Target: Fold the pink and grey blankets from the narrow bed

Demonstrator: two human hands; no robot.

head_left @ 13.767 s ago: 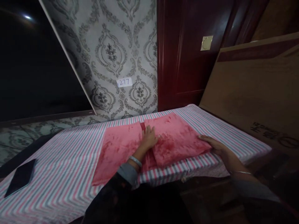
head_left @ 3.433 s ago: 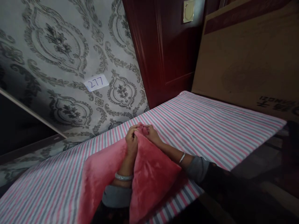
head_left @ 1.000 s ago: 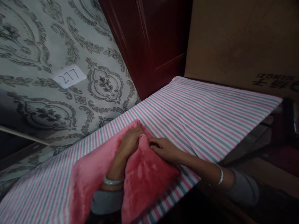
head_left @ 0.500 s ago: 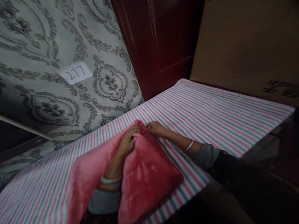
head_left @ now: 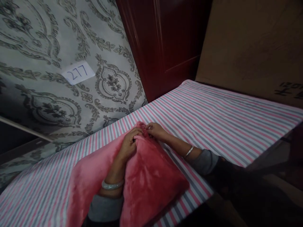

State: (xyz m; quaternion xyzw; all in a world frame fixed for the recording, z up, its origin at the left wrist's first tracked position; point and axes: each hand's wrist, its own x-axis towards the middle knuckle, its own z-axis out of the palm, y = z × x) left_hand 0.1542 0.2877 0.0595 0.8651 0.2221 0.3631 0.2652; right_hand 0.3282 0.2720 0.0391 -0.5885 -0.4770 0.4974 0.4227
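A pink-red plush cloth (head_left: 153, 179), perhaps a blanket or a cushion cover, lies spread and partly raised on the striped sheet (head_left: 213, 113). My left hand (head_left: 130, 142) grips its upper edge, with the fingers closed over a fold. To the right, at the cloth's top corner, my right hand (head_left: 156, 130) pinches the plush between thumb and fingers. Both hands are close together. The underside of the cloth and the fingertips buried in the folds are hidden.
A patterned wall (head_left: 111, 82) runs along the far left, bearing a white paper slip (head_left: 78, 73) marked 277. Behind the surface stand a dark red panel (head_left: 170, 41) and a large cardboard box (head_left: 253, 44). The surface's near edge drops into shadow at lower right.
My right hand has shifted slightly left, closer to my left hand, at the cloth's top corner. My left hand keeps its hold. The view has turned a little.
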